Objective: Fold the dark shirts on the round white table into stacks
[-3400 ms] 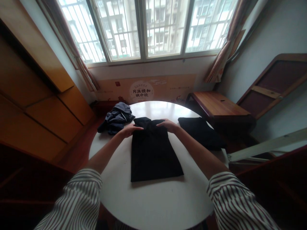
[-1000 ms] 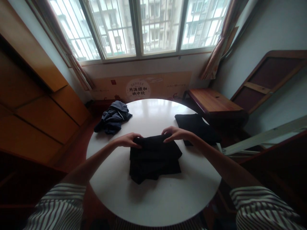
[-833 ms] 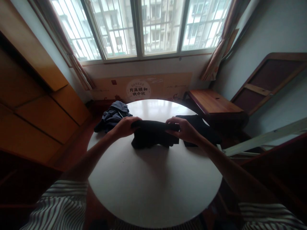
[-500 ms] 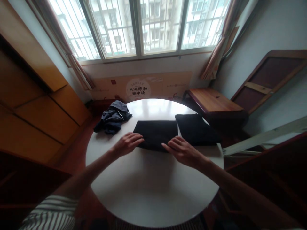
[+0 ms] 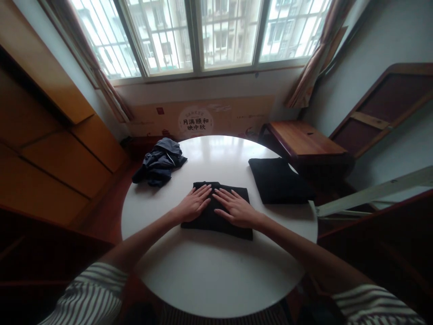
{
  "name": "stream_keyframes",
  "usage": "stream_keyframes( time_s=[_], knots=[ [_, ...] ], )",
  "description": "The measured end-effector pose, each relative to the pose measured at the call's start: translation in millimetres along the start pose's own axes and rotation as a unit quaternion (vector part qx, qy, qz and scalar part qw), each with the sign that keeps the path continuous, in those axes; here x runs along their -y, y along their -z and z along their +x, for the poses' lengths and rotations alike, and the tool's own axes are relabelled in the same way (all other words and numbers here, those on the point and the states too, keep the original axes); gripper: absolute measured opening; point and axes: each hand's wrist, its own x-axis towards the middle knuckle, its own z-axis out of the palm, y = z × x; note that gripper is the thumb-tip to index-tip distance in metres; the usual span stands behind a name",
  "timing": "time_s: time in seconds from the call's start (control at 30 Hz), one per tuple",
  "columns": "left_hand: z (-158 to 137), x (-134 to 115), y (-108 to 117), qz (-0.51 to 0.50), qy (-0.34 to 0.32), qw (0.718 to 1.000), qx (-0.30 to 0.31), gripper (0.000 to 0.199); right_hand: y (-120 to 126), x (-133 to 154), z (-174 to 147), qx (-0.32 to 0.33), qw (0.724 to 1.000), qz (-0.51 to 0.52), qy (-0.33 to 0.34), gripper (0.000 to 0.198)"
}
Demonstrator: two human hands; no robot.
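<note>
Far-left edge of round table (image 5: 219, 280): pile of dark clothes (image 5: 158, 162), crumpled, not folded. Mid-table: left hand (image 5: 193, 204) open, palm down, fingers extended, grasping nothing; beneath both hands, black garment (image 5: 216, 224), folded into a flat, slightly skewed rectangle; right hand (image 5: 237, 208) likewise flat on it, no grip. Right edge: black folded cloth (image 5: 280, 183), apart from the garment. Judgement: two pieces folded, pile not yet.

Barred window (image 5: 226, 38) between curtains (image 5: 306, 85), beige banner (image 5: 223, 118) below
</note>
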Motion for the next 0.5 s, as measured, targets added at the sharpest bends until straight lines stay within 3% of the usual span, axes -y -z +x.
stream_keyframes(
  time_s=[0.17, 0.3, 0.37, 0.5],
  knots=[
    [-20, 1, 3, -0.002, 0.041, 0.999, 0.007, 0.057, -3, -19, -23, -0.011, 0.998, -0.016, -0.065, 0.078],
    [-43, -23, 11, 0.011, -0.095, 0.995, 0.006, 0.075, 8, -41, -17, -0.034, 0.995, 0.001, -0.095, 0.068],
    [-48, -27, 12, 0.031, -0.162, 0.986, 0.014, 0.073, 14, -51, -6, -0.060, 0.991, 0.023, -0.114, 0.059],
    [-40, -2, 20, 0.074, -0.198, 0.977, 0.025, 0.061, 18, -52, 5, -0.080, 0.986, 0.042, -0.142, 0.049]
  ],
)
